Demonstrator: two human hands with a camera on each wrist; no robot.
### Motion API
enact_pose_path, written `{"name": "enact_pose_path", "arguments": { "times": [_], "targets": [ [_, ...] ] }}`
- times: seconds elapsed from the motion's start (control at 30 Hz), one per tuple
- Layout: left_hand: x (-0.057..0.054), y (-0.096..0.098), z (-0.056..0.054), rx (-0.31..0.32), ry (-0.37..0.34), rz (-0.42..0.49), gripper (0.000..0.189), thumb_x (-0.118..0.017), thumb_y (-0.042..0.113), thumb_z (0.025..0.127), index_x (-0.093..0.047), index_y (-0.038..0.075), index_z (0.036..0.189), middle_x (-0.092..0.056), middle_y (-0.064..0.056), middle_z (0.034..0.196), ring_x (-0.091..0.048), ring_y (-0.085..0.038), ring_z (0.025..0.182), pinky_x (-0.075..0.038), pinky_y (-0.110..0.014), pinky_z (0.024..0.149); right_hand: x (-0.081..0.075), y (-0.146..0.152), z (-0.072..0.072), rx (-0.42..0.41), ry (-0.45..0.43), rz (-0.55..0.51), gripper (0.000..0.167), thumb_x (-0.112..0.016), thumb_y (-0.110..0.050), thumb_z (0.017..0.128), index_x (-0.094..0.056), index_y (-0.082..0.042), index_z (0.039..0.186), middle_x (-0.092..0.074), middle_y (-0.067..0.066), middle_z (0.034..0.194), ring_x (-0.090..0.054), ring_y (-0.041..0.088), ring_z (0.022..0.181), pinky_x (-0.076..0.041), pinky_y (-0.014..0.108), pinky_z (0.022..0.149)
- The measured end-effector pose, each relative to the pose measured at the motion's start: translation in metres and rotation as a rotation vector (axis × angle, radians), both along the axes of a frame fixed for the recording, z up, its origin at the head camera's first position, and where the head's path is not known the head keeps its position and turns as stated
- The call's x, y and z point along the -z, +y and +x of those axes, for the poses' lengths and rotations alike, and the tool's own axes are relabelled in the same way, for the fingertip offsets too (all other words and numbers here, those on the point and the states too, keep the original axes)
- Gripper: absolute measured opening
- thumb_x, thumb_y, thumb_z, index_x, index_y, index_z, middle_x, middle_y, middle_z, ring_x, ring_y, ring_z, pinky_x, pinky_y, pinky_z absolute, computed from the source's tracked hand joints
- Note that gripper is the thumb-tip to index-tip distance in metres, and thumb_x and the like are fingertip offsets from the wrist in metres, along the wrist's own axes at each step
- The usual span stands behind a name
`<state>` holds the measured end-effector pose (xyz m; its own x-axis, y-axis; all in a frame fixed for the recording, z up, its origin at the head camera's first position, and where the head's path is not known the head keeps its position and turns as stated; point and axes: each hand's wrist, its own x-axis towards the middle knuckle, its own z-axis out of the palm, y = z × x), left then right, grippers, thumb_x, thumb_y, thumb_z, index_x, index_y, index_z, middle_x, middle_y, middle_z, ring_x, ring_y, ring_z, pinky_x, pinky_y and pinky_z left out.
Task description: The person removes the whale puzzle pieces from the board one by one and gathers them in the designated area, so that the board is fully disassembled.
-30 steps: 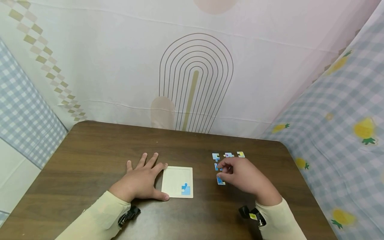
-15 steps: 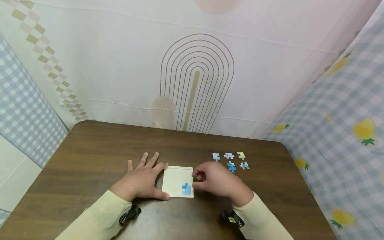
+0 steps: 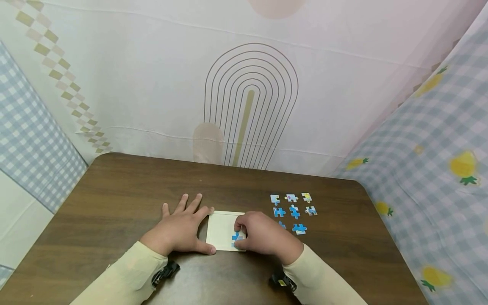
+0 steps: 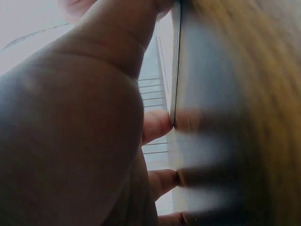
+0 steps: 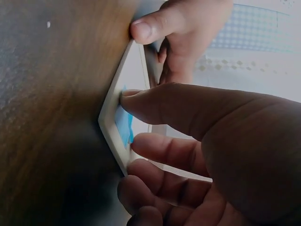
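Note:
A pale square puzzle tray lies on the table. My left hand rests spread on the tabletop at its left side, thumb tip and forefinger at the tray's left corners. A blue puzzle piece sits in the lower right part of the tray, partly hidden by fingers. Over that corner is my right hand, its thumb and forefinger pinching the piece. In the right wrist view, the blue piece shows between thumb and forefinger, close to the tray's near corner. The left wrist view shows the tray's edge beside the left fingers.
Several loose puzzle pieces lie in rows on the brown table, right of the tray; one is partly covered by the right hand. A white patterned cloth hangs behind the table, and a checked cloth hangs on the right.
My right hand has moved left from the loose pieces to the tray's lower right corner, uncovering more of those pieces. The left hand has stayed at the tray's left side.

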<state>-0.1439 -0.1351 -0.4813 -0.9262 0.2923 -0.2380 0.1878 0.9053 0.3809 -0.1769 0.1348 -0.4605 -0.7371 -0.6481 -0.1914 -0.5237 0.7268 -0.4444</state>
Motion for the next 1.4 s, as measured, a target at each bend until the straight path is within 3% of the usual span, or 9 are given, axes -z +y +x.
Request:
{"name": "enact_pose_path", "arguments": {
  "times": [0.47,0.67,0.87,1.13,1.4],
  "targets": [
    [0.002,0.000,-0.001,0.000,0.009,-0.005,0.116,-0.086,0.090,0.071,-0.052,0.035,0.167,-0.020,-0.018,0.189,-0.012,-0.058,0.173,-0.010,-0.100,0.117,0.002,0.000,0.002,0.006,0.000,0.001,0.029,-0.093,-0.023,0.093,-0.065,-0.017,0.095,-0.060,-0.003,0.083,-0.049,0.008,0.072,-0.044,0.028,0.067],
    [0.002,0.000,-0.001,0.001,0.002,-0.011,0.116,-0.085,0.092,0.072,-0.051,0.036,0.168,-0.020,-0.017,0.189,-0.012,-0.057,0.173,-0.010,-0.099,0.117,0.003,0.006,0.005,0.015,-0.057,-0.074,0.023,-0.087,-0.017,0.099,-0.064,-0.020,0.101,-0.060,-0.008,0.083,-0.051,0.004,0.071,-0.046,0.025,0.068],
    [0.002,0.000,-0.001,-0.002,0.003,-0.008,0.116,-0.085,0.092,0.071,-0.051,0.036,0.167,-0.020,-0.017,0.189,-0.012,-0.057,0.173,-0.010,-0.099,0.117,0.006,0.012,0.007,0.017,-0.078,-0.186,0.016,-0.077,-0.007,0.102,-0.070,-0.021,0.106,-0.065,-0.011,0.091,-0.061,0.007,0.082,-0.053,0.024,0.077],
    [0.001,0.000,0.000,-0.001,-0.009,-0.006,0.117,-0.085,0.092,0.071,-0.051,0.036,0.168,-0.019,-0.017,0.189,-0.011,-0.057,0.173,-0.009,-0.099,0.117,0.002,0.029,0.009,0.022,-0.007,-0.238,0.012,-0.077,-0.009,0.106,-0.074,-0.021,0.108,-0.068,-0.011,0.098,-0.064,0.010,0.092,-0.057,0.026,0.084],
    [-0.001,0.001,0.002,0.005,-0.007,0.011,0.119,-0.087,0.090,0.070,-0.050,0.035,0.169,-0.018,-0.017,0.189,-0.011,-0.058,0.173,-0.008,-0.100,0.116,-0.014,0.071,0.000,0.109,0.047,-0.217,0.014,-0.075,-0.011,0.107,-0.076,-0.025,0.109,-0.068,-0.013,0.099,-0.062,0.004,0.091,-0.056,0.026,0.081]
  ]
}}
